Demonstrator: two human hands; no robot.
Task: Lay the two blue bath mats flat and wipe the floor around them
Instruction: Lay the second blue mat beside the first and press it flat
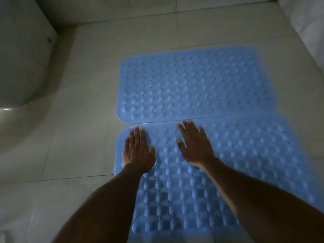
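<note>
Two blue bubbled bath mats lie side by side on the pale tiled floor (84,123). The far mat (194,85) lies flat, its near edge almost touching the near mat (245,155). My left hand (137,151) rests palm down on the near mat's far left corner, fingers spread. My right hand (196,144) presses flat on the same mat a little to the right, fingertips near the seam between the mats. Neither hand holds anything. My forearms hide part of the near mat.
A white toilet base (22,67) stands at the left. Tiled walls run along the back (122,9) and the right (305,23). The room is dim. No cloth is in view.
</note>
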